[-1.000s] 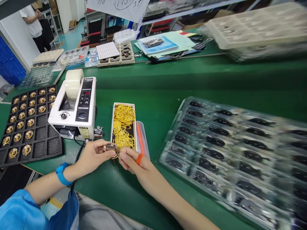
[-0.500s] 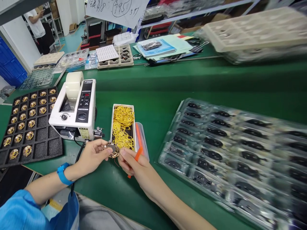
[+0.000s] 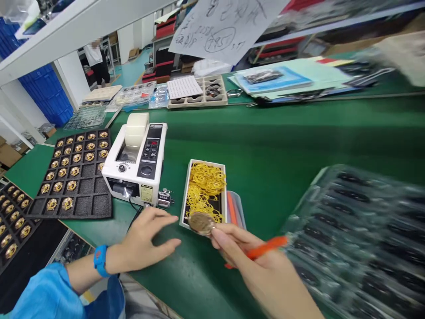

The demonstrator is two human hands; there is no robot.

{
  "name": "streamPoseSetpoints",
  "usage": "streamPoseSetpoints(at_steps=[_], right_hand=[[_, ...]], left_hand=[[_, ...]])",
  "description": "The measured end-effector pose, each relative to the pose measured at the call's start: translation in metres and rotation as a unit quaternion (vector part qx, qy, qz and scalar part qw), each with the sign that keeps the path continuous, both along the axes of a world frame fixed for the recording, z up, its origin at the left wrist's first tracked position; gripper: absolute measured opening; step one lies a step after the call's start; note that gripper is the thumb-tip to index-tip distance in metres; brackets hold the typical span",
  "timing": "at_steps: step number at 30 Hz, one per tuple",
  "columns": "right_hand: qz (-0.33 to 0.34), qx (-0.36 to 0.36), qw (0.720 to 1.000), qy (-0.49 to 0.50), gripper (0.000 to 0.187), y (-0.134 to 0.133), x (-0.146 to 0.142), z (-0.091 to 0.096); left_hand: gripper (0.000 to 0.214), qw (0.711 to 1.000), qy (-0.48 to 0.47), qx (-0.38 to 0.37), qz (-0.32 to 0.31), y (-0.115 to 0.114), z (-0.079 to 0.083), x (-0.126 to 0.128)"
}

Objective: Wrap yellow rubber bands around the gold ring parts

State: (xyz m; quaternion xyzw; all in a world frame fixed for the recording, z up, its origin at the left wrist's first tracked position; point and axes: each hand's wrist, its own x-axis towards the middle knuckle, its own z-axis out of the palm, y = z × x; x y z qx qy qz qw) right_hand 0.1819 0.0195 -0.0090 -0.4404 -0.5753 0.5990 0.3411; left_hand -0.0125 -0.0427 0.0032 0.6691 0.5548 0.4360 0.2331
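My right hand (image 3: pixel 262 266) pinches a small round gold part (image 3: pixel 200 222) at its fingertips and also holds an orange pen-like tool (image 3: pixel 265 246) across its fingers. The part hovers at the near end of a white box of yellow rings (image 3: pixel 204 188). My left hand (image 3: pixel 146 241) is open, fingers spread over the green table, holding nothing, just left of the part. A blue band is on the left wrist. A white tape dispenser (image 3: pixel 136 160) with a tape roll stands behind the left hand.
A black foam tray (image 3: pixel 75 175) holding several gold parts lies at the left, another at the far left edge. A clear blister tray of dark parts (image 3: pixel 358 230) fills the right. Papers and trays line the far table. A person stands far back left.
My left hand has let go of the gold part and opened over the table. My right hand now holds the part alone. The view has swung left.
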Motion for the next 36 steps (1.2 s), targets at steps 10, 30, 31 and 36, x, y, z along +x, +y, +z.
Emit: streamPoseSetpoints(at_steps=[10,30,31,36], right_hand=[[-0.006,0.222,0.971,-0.086,0.031,-0.003,0.002,-0.008],[0.127,-0.061,0.986,0.086,0.048,0.005,0.004,0.024],[0.129,-0.058,0.986,0.085,0.047,0.005,0.004,0.023],[0.126,-0.058,0.988,0.068,0.049,0.004,0.003,0.028]], left_hand=[[0.03,0.921,-0.303,-0.023,0.245,0.005,0.033,-0.048],[0.026,0.969,-0.062,-0.18,-0.155,0.041,0.056,0.006],[0.026,0.969,-0.057,-0.185,-0.157,0.041,0.054,0.006],[0.025,0.967,-0.062,-0.19,-0.158,0.039,0.051,0.004]])
